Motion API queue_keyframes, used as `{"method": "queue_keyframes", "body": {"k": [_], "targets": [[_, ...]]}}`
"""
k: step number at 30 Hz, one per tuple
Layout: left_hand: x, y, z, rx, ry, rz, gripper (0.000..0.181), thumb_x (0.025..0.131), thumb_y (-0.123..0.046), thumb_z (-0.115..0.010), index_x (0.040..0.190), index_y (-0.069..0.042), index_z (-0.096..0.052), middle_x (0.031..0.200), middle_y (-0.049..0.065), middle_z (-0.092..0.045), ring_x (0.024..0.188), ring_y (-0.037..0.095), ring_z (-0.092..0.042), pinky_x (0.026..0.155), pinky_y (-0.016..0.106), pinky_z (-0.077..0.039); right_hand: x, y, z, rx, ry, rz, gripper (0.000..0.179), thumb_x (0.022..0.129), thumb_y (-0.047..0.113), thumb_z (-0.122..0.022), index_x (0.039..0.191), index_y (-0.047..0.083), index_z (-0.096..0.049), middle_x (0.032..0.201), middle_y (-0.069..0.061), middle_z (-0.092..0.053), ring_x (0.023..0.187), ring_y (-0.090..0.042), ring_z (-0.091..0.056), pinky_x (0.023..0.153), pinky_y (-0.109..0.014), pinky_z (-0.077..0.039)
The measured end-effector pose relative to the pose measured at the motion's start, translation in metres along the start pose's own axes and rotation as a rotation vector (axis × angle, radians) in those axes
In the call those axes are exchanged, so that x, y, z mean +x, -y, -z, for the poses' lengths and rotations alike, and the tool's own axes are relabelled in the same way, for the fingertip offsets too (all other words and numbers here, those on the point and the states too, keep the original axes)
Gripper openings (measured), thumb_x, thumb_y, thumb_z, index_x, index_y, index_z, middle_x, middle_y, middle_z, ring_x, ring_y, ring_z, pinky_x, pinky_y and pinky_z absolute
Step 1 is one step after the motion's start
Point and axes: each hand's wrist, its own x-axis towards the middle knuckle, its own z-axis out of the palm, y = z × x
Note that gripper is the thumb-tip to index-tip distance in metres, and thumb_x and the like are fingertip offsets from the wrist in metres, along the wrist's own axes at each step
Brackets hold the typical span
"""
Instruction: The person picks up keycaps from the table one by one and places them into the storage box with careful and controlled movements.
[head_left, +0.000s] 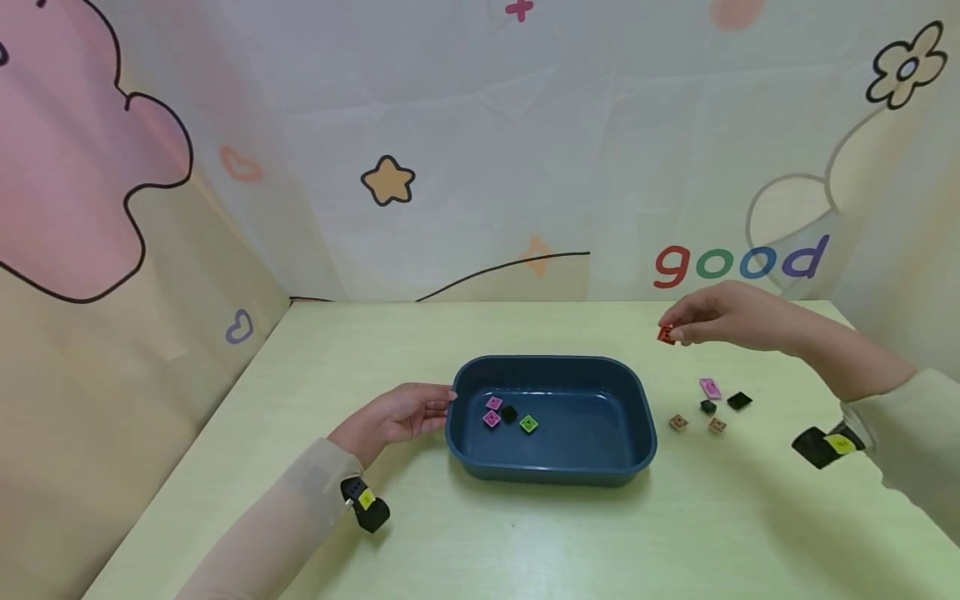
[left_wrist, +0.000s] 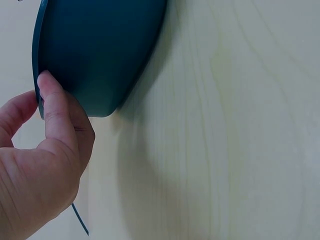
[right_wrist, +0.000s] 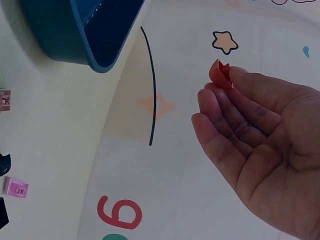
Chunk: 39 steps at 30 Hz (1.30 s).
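My left hand [head_left: 408, 412] pinches the left rim of a dark blue rectangular basin [head_left: 551, 477], thumb and fingers on either side of the edge in the left wrist view. Between thumb and fingertips, my right hand [head_left: 738, 317] holds a small red toy brick [right_wrist: 220, 75] above the table, to the right of the basin's far corner. Inside the basin, toward its left side, lie two pink bricks [head_left: 491, 419], a black piece [head_left: 509, 413] and a green brick [head_left: 528, 424].
Right of the basin, below my right hand, lie a pink brick [head_left: 710, 388], two tan bricks [head_left: 678, 422], a flat black piece [head_left: 739, 401] and a small dark piece [head_left: 708, 407]. A printed cloth [head_left: 480, 225] hangs along the table's back edge.
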Motion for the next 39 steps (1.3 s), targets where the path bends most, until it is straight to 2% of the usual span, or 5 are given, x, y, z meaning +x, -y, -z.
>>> {"method": "queue_keyframes", "body": {"k": [9,16,21,32,39], "targets": [[0.002,0.000,0.000,-0.011,0.009,0.004,0.016,0.104,-0.009,-0.054,0.114,-0.002,-0.064,0.081,-0.002,-0.071,0.071,0.005,-0.070,0.069,0.015,-0.061,0.017,0.014,-0.003,0.000,0.016,0.047,0.028,0.100,0.018,-0.065,0.123,0.002,-0.070,0.106,-0.003,-0.076,0.095,-0.015,-0.070,0.082,-0.027,-0.058],[0.002,0.001,0.001,-0.012,0.015,-0.002,0.026,0.104,-0.009,-0.054,0.126,0.003,-0.059,0.082,-0.002,-0.071,0.071,0.004,-0.070,0.069,0.014,-0.061,0.035,0.029,-0.014,0.055,0.051,0.062,0.027,0.100,0.017,-0.065,0.122,0.002,-0.071,0.105,-0.005,-0.075,0.094,-0.016,-0.069,0.087,-0.034,-0.062],[0.000,0.001,0.001,-0.013,0.012,0.001,0.024,0.104,-0.009,-0.053,0.125,0.002,-0.059,0.082,-0.002,-0.071,0.070,0.004,-0.069,0.069,0.014,-0.061,0.047,0.038,-0.021,0.091,0.071,0.089,0.029,0.100,0.018,-0.066,0.123,0.000,-0.070,0.107,-0.010,-0.076,0.093,-0.016,-0.070,0.089,-0.041,-0.064],[0.000,0.000,0.000,-0.011,0.000,0.000,0.032,0.104,-0.009,-0.054,0.132,0.006,-0.056,0.082,-0.002,-0.071,0.071,0.005,-0.070,0.069,0.015,-0.061,0.075,0.063,-0.035,0.112,0.104,0.175,0.028,0.099,0.013,-0.065,0.122,0.000,-0.071,0.109,-0.015,-0.076,0.092,-0.018,-0.071,0.089,-0.038,-0.063],[0.001,0.000,0.000,0.006,-0.005,-0.001,0.037,0.104,-0.010,-0.054,0.138,0.006,-0.053,0.087,-0.002,-0.070,0.074,0.005,-0.069,0.070,0.014,-0.061,0.095,0.072,-0.052,0.148,0.146,0.219,0.028,0.099,0.014,-0.066,0.122,-0.001,-0.071,0.109,-0.016,-0.076,0.097,-0.025,-0.071,0.093,-0.041,-0.063]]}}
